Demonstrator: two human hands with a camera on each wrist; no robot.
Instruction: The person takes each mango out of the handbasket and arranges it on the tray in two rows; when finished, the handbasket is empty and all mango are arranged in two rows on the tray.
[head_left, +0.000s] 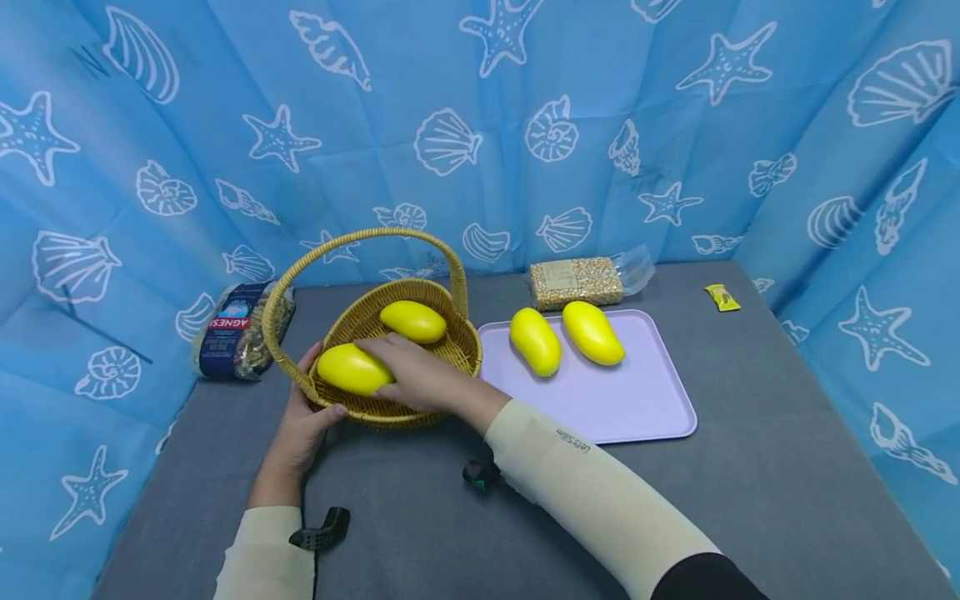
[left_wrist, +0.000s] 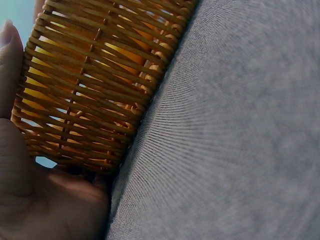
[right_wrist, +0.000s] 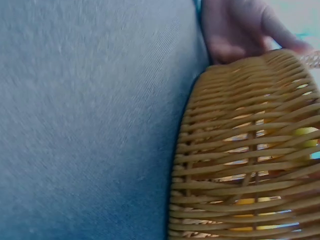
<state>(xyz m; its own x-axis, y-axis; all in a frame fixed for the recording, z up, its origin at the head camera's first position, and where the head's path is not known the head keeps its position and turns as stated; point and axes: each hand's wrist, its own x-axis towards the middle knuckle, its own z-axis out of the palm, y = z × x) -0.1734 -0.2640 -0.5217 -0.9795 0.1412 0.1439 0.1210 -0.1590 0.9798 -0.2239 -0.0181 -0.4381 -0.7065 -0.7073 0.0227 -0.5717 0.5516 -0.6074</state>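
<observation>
A wicker basket (head_left: 468,343) with a tall hoop handle (head_left: 360,235) stands on the table, left of centre. My left hand (head_left: 298,432) grips its left side, thumb over the rim; the left wrist view shows the palm against the woven wall (left_wrist: 95,90). My right hand (head_left: 416,375) reaches into the basket and holds a yellow mango (head_left: 351,369) at its left end. Behind it, another mango (head_left: 412,322) lies inside. In the right wrist view the basket's side (right_wrist: 240,145) hides the right hand. Two more mangoes, one (head_left: 536,342) beside the other (head_left: 593,333), lie on a lilac tray (head_left: 660,408).
A bag of grains (head_left: 577,282) lies behind the tray. An Agnesi pasta bag (head_left: 238,329) sits left of the basket. A small yellow packet (head_left: 722,297) is at the far right. Blue curtains (head_left: 495,192) enclose the back and sides of the grey table (head_left: 772,450).
</observation>
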